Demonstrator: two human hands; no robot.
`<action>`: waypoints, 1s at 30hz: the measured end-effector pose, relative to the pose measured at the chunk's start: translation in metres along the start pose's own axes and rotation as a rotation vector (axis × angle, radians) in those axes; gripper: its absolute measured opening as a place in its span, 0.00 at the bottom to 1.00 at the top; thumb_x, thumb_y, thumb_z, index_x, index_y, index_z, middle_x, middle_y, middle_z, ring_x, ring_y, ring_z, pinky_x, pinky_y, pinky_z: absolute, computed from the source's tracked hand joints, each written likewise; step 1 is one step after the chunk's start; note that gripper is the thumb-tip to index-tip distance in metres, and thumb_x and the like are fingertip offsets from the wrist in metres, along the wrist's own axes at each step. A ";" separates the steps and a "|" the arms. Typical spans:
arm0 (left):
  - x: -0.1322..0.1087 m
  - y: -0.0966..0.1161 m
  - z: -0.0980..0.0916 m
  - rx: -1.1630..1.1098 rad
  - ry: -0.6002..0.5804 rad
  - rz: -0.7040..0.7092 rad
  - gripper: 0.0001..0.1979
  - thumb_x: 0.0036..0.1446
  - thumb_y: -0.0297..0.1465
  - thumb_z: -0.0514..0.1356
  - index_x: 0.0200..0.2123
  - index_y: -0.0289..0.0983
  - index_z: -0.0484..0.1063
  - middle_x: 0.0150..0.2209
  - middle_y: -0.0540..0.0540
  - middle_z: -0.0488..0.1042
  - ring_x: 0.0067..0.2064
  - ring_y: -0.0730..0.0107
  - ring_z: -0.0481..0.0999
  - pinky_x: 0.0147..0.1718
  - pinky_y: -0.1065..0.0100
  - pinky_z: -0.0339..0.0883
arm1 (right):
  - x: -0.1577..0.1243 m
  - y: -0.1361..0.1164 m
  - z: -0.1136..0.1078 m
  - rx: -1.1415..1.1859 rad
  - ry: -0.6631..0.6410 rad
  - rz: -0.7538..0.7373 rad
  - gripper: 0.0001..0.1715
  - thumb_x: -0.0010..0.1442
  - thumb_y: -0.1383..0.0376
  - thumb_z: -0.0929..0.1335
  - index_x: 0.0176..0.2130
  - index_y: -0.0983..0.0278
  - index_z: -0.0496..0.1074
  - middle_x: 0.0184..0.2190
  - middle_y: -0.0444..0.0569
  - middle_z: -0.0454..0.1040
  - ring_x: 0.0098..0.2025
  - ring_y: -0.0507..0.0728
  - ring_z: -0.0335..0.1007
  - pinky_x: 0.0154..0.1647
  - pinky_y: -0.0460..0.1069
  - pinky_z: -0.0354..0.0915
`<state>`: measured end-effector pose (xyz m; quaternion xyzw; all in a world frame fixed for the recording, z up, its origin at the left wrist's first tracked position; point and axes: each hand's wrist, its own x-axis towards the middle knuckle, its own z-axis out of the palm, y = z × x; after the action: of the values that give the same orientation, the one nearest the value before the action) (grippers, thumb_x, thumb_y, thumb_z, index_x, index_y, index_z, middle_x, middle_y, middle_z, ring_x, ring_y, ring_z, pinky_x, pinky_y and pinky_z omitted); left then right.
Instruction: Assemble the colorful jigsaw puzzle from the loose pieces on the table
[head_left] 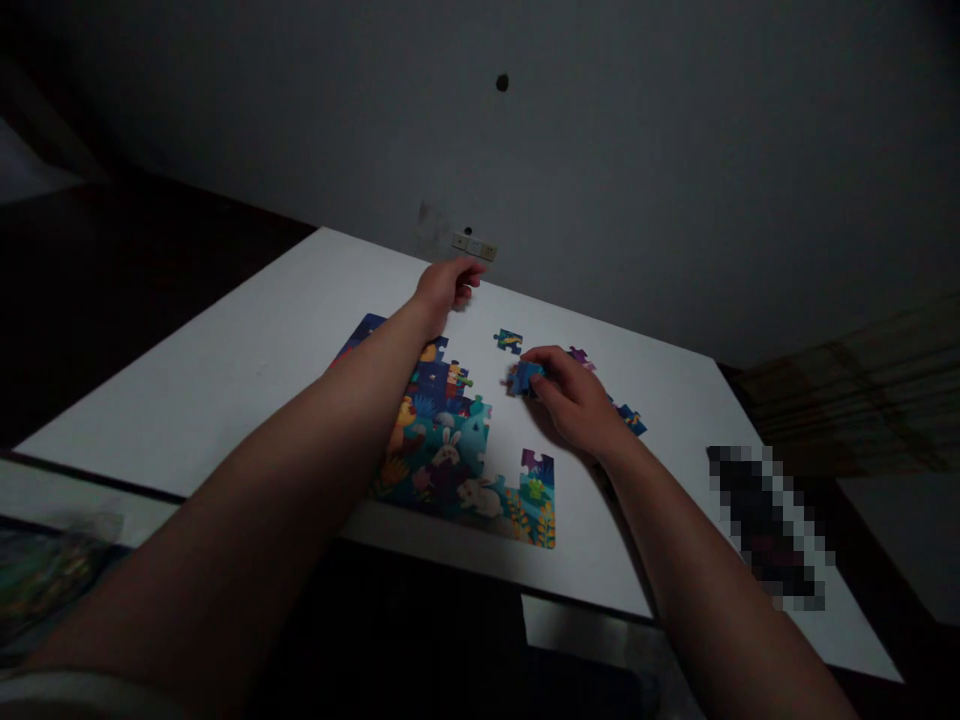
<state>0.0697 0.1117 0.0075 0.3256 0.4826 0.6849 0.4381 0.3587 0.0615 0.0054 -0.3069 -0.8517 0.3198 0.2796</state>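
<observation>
Forearms: bare left forearm and bare right forearm reach in from the bottom of the view toward the partly built cardboard jigsaw puzzle.

Blurred patterned item: blurred multicoloured flat item lies well left of the puzzle; it is too blurred to identify.

Puzzle: the interlocked pieces lie flat on a white rectangular tabletop, showing a teal and navy scene with white rabbits, with an irregular, notched outline.

Right grip: right hand is closed in a pinch around a blue cardboard puzzle piece, just right of the puzzle.

Left grip: left hand is half open, its fingers loosely curled, just beyond the puzzle's far edge; nothing shows in it, and I cannot tell whether it has hold of anything.

Loose pieces: a teal and yellow piece lies near the puzzle's far right corner; a purple piece and a blue piece lie farther right, partly beside the right hand.

Pixelated object: dark, pixelated oblong object sits well right of the puzzle.

Far side: cream wall switch plate is mounted on a grey wall beyond the puzzle.
</observation>
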 end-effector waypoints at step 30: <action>0.002 0.011 -0.014 -0.706 0.228 -0.237 0.22 0.80 0.48 0.60 0.34 0.41 0.72 0.23 0.54 0.65 0.20 0.74 0.60 0.22 0.71 0.52 | 0.092 -0.021 0.049 0.152 -0.090 0.151 0.13 0.64 0.59 0.79 0.47 0.60 0.88 0.39 0.52 0.89 0.40 0.63 0.85 0.47 0.57 0.80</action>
<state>0.0536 0.1069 0.0136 0.0185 0.2969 0.7854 0.5429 0.2590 0.0952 0.0148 -0.3333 -0.8112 0.4171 0.2386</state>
